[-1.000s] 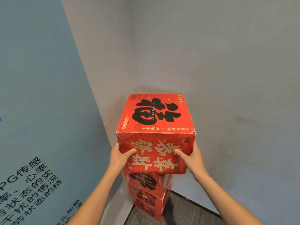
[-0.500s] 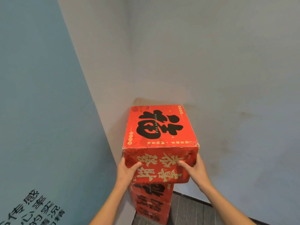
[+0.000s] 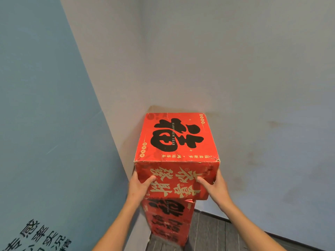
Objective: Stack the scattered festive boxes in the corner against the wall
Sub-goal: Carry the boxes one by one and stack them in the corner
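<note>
A red festive box (image 3: 175, 136) with a large black character on its lid sits on top of a stack of red boxes (image 3: 168, 217) in the corner. My left hand (image 3: 138, 185) grips its lower left edge, thumb on the front face. My right hand (image 3: 214, 186) grips the lower right edge, thumb also on the front. The box's far edge lies close to the corner of the two walls. The bottom of the stack is partly hidden by the top box and my arms.
A blue panel (image 3: 45, 124) with black printed characters runs along the left. Grey-white walls (image 3: 235, 69) meet behind the stack. Dark plank flooring (image 3: 213, 232) shows at the bottom right beside the stack.
The top box has moved away from me into the corner and come down onto the stack. Both hands have kept their hold on its lower edges.
</note>
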